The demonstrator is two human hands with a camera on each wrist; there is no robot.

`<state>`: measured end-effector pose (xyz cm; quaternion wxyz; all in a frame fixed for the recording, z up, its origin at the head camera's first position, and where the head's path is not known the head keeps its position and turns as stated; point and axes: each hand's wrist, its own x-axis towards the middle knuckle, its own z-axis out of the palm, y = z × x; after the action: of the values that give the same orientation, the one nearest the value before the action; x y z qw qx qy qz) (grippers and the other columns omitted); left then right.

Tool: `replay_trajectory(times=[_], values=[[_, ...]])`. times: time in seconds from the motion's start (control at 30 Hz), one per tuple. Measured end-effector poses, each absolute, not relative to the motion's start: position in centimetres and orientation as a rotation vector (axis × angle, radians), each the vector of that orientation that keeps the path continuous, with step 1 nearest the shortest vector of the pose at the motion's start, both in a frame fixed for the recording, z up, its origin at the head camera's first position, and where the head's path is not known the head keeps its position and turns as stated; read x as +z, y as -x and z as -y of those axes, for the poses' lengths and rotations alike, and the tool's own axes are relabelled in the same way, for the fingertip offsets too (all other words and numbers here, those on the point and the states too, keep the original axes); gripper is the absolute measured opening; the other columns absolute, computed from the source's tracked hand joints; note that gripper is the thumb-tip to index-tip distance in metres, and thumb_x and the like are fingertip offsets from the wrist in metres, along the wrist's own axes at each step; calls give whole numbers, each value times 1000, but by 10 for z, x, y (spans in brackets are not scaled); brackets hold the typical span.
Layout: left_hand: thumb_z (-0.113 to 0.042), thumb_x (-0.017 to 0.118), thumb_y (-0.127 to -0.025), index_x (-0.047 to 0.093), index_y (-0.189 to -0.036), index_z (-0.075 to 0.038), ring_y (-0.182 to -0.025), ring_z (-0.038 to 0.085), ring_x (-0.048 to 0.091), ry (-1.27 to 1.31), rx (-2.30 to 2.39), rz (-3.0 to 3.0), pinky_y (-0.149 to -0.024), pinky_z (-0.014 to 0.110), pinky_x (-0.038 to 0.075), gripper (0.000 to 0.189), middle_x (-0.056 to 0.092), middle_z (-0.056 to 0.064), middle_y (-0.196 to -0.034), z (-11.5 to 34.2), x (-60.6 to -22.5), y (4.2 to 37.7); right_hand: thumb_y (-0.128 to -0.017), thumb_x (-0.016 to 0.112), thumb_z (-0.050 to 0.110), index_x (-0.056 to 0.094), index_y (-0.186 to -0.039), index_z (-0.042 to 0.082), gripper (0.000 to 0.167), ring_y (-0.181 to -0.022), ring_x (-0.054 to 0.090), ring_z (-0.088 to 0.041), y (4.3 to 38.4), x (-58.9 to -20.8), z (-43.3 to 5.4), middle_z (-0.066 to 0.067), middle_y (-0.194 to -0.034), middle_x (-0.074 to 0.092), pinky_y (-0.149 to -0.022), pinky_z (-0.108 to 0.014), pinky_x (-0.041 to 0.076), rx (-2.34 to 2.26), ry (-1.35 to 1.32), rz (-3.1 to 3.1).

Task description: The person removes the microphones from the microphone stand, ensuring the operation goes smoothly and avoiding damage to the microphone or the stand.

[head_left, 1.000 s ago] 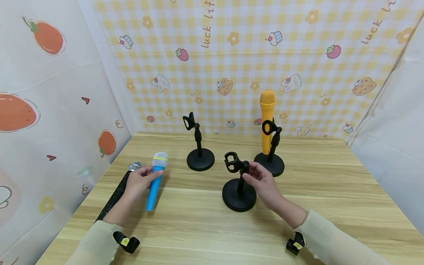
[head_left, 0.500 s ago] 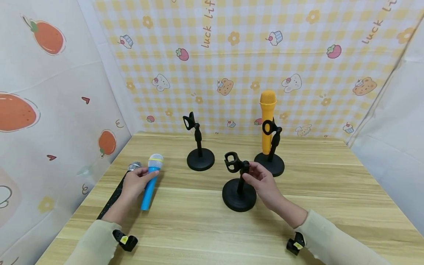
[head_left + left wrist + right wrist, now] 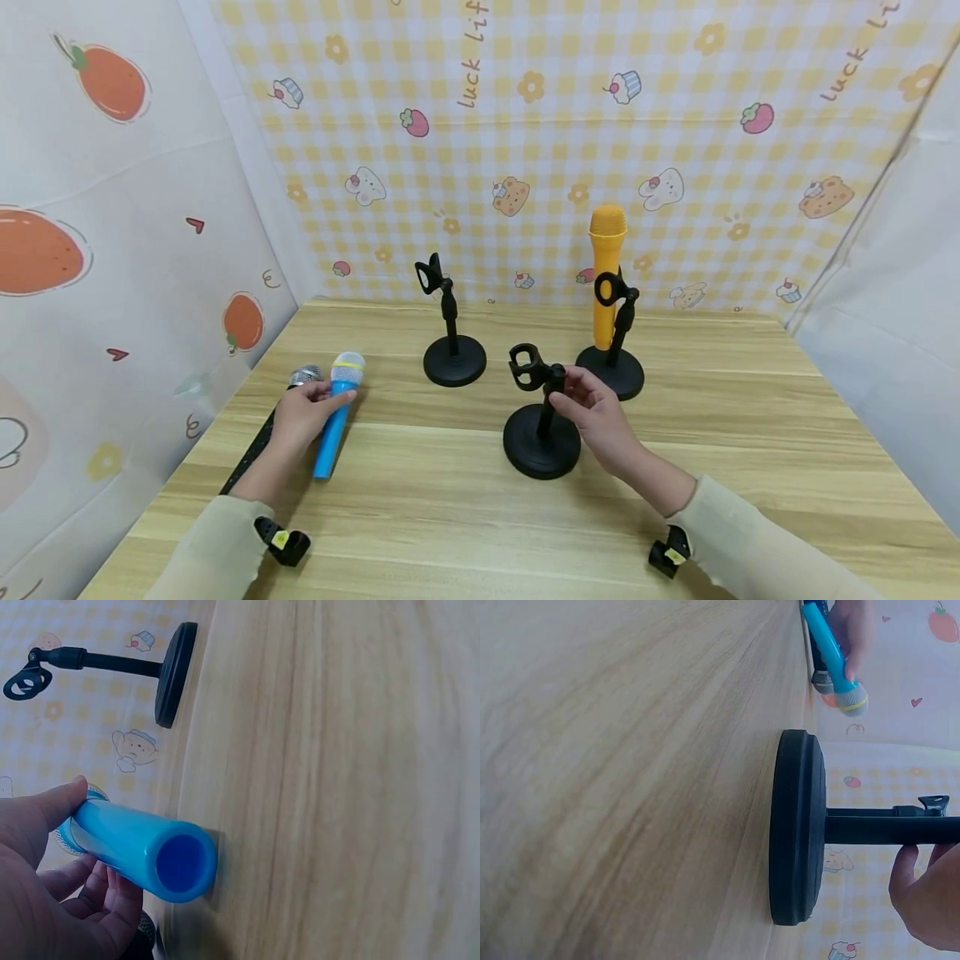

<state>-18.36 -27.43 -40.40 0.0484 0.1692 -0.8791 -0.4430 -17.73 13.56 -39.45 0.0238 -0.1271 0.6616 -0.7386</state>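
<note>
A blue toy microphone (image 3: 332, 431) with a silver head and yellow band is held between the thumb and fingers of my left hand (image 3: 302, 417). In the left wrist view its hollow blue tail (image 3: 180, 862) faces the camera, close over the table; whether it touches cannot be told. A black microphone (image 3: 258, 442) lies beside it, partly hidden under my left hand and forearm. My right hand (image 3: 603, 417) grips the upper pole of the front black microphone stand (image 3: 542, 442), whose base sits flat on the table. That stand's clip (image 3: 527, 367) holds nothing and points to the left.
Behind, a second black stand (image 3: 454, 360) with a bare clip stands on the wooden table (image 3: 420, 517). At the back right a yellow microphone (image 3: 606, 250) sits upright in the clip of a third stand (image 3: 621, 367). Cloth walls (image 3: 480, 150) enclose the back and sides.
My left hand has shifted slightly left with the blue microphone, nearer the black one, and the microphone's head has dropped a little. The right hand and its stand have stayed put.
</note>
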Motion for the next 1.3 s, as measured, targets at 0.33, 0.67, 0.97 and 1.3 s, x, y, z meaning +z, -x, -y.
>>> replay_trajectory(times=[0.33,0.67,0.97,1.3], values=[[-47,71,-86,51,-135,8,-122,43,45,-561,-1424,2720,-99,54,39,77,44,30,-139,280,-404,185,-94,64,6,57,-120,7,27,-99,54,-18,178,-396,-136,-2,-110,61,-88,-26,49,-2283,400,-2041],[-46,73,-85,54,-132,6,-110,36,51,-645,-1472,2689,-84,43,48,73,49,28,-132,281,-411,186,-94,64,6,57,-120,8,27,-100,55,-18,177,-395,-136,-2,-110,61,-88,-27,50,-2284,397,-2037],[-45,74,-84,54,-132,6,-94,26,57,-638,-1496,2683,-64,27,50,73,53,27,-127,284,-413,187,-94,64,6,58,-118,10,26,-99,55,-16,176,-394,-135,-1,-110,61,-87,-26,50,-2281,380,-2027],[-45,75,-84,56,-131,5,-94,26,59,-610,-1473,2681,-58,22,49,71,54,28,-128,283,-420,189,-94,65,7,59,-117,13,25,-99,55,-15,176,-394,-136,1,-110,61,-87,-26,50,-2285,393,-2023]])
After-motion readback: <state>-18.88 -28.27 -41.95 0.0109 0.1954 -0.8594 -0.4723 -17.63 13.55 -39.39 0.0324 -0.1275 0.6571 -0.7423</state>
